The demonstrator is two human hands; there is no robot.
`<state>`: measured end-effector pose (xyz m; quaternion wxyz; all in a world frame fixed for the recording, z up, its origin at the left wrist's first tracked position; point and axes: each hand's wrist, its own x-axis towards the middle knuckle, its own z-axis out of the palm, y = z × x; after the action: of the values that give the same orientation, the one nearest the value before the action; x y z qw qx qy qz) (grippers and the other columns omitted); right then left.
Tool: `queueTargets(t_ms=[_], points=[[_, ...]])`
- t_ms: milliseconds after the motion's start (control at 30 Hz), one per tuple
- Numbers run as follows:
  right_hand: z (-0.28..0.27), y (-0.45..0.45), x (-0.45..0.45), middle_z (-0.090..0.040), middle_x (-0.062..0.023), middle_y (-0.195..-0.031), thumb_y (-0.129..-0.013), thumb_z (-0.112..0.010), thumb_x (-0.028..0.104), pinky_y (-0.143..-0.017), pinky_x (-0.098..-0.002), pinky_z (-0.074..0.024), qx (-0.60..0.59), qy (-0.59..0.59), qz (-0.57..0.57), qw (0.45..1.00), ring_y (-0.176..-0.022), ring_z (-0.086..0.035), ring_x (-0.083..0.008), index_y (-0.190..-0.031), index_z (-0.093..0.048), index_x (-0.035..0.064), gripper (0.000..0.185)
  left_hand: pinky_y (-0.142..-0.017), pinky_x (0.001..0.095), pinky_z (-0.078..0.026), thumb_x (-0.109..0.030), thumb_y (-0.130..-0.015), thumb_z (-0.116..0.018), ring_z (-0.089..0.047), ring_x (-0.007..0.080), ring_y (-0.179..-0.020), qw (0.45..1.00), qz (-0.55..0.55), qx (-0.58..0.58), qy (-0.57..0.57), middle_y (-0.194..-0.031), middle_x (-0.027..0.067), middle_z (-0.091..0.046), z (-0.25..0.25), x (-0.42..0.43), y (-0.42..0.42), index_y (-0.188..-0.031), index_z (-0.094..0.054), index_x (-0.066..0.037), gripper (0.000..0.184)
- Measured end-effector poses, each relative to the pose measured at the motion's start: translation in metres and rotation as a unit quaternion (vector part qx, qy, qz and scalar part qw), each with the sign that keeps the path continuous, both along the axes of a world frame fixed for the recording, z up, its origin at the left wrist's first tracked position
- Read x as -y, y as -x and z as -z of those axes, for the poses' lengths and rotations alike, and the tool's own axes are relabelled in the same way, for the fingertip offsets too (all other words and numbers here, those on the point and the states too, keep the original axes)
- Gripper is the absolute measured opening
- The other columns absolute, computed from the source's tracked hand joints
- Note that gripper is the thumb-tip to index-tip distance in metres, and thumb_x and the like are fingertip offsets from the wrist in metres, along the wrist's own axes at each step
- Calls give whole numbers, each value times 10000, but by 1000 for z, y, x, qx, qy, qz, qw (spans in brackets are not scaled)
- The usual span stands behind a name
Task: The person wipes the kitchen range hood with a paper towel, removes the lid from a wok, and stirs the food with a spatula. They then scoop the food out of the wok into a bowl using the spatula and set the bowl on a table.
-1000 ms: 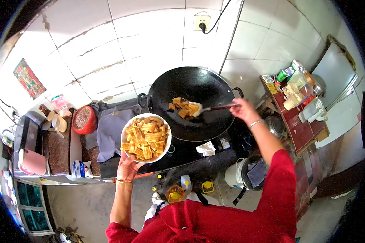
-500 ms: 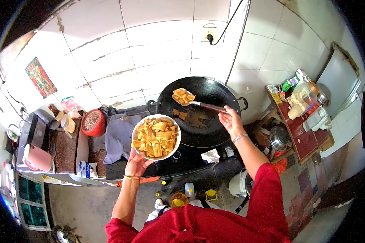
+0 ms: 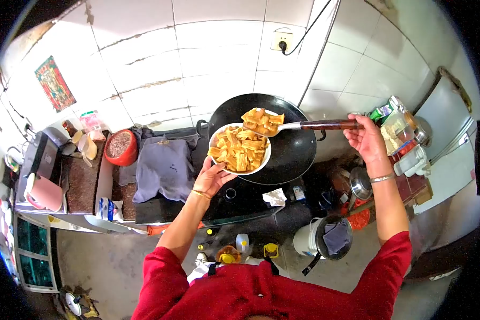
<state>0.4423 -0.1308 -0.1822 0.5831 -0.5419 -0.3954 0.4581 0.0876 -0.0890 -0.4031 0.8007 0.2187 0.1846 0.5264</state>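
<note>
Gripping the spatula (image 3: 290, 126): the right hand (image 3: 369, 143) had its grip closed around the end of the dark handle (image 3: 328, 125).
Handle line: its long axis ran nearly level, leftward from that hand towards the bowl (image 3: 267, 159).
Spatula head: heaped with brown pieces (image 3: 262, 121), it overlapped the bowl's far right rim in view; contact could not be told.
Bowl: full, over the wok (image 3: 293, 157), its near left edge pinched by the left hand (image 3: 210, 178), the nearer one.

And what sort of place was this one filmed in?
Most likely a home kitchen: a big black wok at a tiled wall, and a worktop with a red bowl.
</note>
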Motion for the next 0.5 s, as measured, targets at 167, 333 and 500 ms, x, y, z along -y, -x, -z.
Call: queueTargets(t_ms=[167,333,500], points=[[-23,26,17,-616,-108,-668,-759,-589,322,-485,-224,-493,106,4,-9,994,-548,-607,-145,-906,-602,18,338,-761,465,-512,4,-800,-508,-558,310,-968,999,35,-7,2,-1164,102,-488,3,-7,-25,-1246,-321,-164,512],[-51,40,24,-596,-115,-623,-740,-589,354,-429,-215,-472,213,-18,17,977,-493,-588,-144,-858,-608,13,362,-749,464,-517,13,-793,-509,-566,308,-954,998,55,-1,-6,-1151,109,-497,2,-2,-33,-1246,-317,-162,522],[-77,43,35,-586,-95,-608,-751,-578,326,-404,-191,-441,267,-25,28,963,-475,-570,-122,-858,-611,18,328,-746,464,-518,15,-792,-510,-566,307,-956,998,58,-4,-10,-1140,116,-509,9,-7,-31,-1246,-318,-157,522]])
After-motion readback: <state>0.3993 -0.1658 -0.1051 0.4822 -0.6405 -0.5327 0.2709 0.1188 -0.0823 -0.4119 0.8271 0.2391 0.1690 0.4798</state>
